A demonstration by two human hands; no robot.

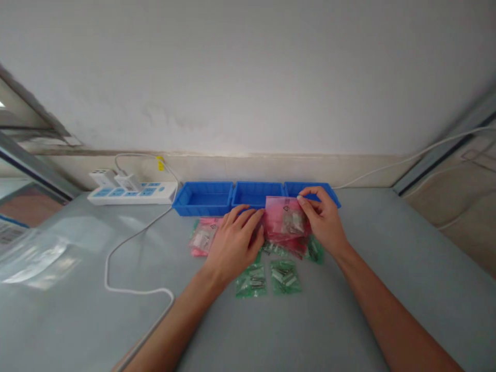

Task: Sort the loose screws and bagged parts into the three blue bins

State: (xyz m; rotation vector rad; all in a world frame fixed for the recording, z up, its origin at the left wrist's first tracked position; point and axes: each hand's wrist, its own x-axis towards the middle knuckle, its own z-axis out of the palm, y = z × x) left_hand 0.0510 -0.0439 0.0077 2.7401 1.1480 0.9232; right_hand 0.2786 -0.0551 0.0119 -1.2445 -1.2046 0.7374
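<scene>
forearms run in from the near edge over a grey worktop [387, 268]. nearest things: two green bags [267, 279] of small metal parts, lying flat side by side, just short of both hands. more green film peeks out from under the hands, partly hidden.

left hand [234, 243] lies palm down, fingers together and pointing away and to the right, tips touching the left edge of the pink bag stack [284, 227]. grip there is a flat press, not a pinch, as far as can be seen; thumb hidden.

right hand [323, 222] holds the stack from its right side, thumb and forefinger pinching the far right corner of the top bag, which is tilted up toward the camera.

so the stack sits between the two hands, touching both, its long side running left to right. right hand has the firmer hold.

another pink bag [203, 237] lies flat to the left of the left hand, apart from the stack.

just beyond: three blue bins [205, 199] in a row along the wall, all appearing bare inside. middle bin lies straight past the stack; right bin is partly behind the right hand.

far left: white power strip [132, 192] with plugs, its cable [127, 248] looping toward the near edge. clear plastic bags [34, 258] at the left margin.
</scene>
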